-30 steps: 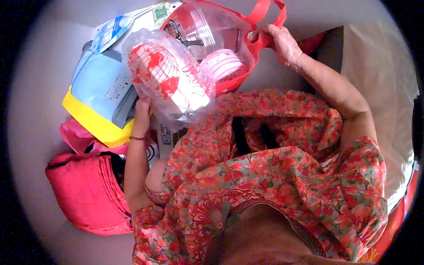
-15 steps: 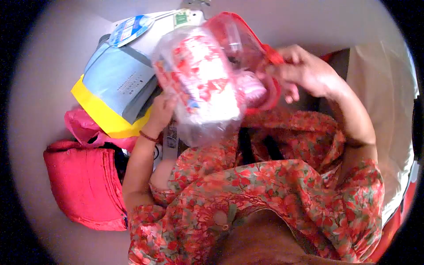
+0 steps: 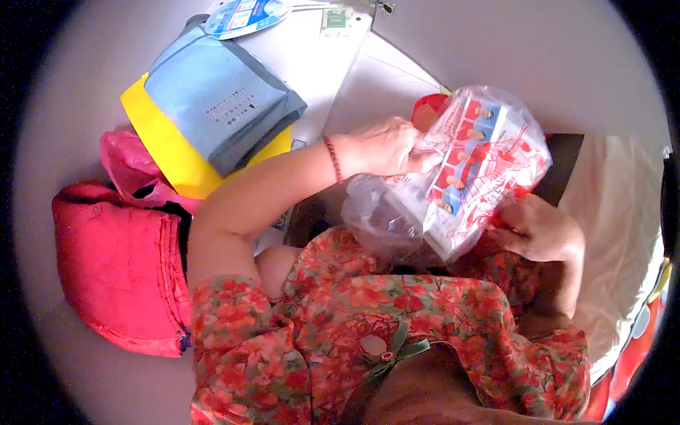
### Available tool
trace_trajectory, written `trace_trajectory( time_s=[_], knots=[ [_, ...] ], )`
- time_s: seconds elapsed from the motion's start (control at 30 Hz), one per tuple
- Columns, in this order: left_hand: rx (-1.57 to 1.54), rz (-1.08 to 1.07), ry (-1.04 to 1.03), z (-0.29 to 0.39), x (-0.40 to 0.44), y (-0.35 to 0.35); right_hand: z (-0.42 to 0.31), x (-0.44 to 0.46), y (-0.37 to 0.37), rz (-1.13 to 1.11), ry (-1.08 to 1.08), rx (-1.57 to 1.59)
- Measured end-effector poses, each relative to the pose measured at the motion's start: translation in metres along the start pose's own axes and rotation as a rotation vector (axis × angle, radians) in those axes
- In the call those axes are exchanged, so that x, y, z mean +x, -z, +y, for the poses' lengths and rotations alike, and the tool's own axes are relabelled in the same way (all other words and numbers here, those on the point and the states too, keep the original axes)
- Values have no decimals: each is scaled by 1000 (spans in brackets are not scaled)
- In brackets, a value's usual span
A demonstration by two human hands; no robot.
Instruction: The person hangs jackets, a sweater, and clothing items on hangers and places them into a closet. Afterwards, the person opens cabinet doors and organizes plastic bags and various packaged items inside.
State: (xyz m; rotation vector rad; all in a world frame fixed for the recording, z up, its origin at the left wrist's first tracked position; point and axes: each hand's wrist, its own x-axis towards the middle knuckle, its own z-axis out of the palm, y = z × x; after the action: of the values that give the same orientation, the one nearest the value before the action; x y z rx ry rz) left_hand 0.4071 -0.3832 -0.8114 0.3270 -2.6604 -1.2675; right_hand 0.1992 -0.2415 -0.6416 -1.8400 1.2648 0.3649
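A clear plastic bag with red print (image 3: 524, 142) is in front of me, tilted, with a white package (image 3: 457, 188) showing small pictures inside it. My left hand (image 3: 386, 147), with a beaded bracelet at the wrist, pinches the bag's upper left side. On the bag's lower right is my right hand (image 3: 531, 227), fingers curled against it and partly hidden. Behind the bag a bit of the red bag (image 3: 428, 110) shows; its contents are hidden.
To the left are a light blue fabric bag (image 3: 212, 99), a yellow item (image 3: 166, 149), a pink bag (image 3: 131, 166) and a folded red padded item (image 3: 117, 265). A blue oval fan (image 3: 244, 15) lies on a white board (image 3: 312, 64). Beige fabric (image 3: 609, 212) hangs at the right.
The clear bag has moved right, over the red bag. My left hand has crossed rightward with it. My right hand has left the red bag's handles and come down to the clear bag.
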Motion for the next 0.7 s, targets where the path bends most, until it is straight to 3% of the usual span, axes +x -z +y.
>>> trace_trajectory(
  time_s=[0.03,0.1,0.13,0.2,0.23,0.27,0.3,0.4,0.47,0.53,0.7],
  knots=[
    [-1,5,-4,-7,5,-11,3,0,-11,-1,-4,-5],
    [46,-115,147,-18,12,-33,5,-2,-28,278,-205,-98],
    [37,-118,145,-11,15,-33,-3,-5,-21,271,-210,-95],
    [-30,-43,160,6,20,-31,-27,-3,-3,757,-180,183],
    [-41,-129,296,12,24,-32,-32,6,-1,742,-86,59],
    [-36,-122,291,13,27,-36,-35,16,3,731,8,-74],
    [-25,-39,240,10,27,-43,-32,29,2,575,31,-148],
    [-136,59,246,7,19,-39,-3,60,-28,207,-226,-282],
    [55,95,90,-1,11,-38,-3,65,-40,146,-319,-357],
    [14,102,86,0,1,-35,-3,72,-47,45,-412,-460],
    [-97,346,-40,-17,-15,-8,3,73,-52,51,-378,-462]
  ],
)
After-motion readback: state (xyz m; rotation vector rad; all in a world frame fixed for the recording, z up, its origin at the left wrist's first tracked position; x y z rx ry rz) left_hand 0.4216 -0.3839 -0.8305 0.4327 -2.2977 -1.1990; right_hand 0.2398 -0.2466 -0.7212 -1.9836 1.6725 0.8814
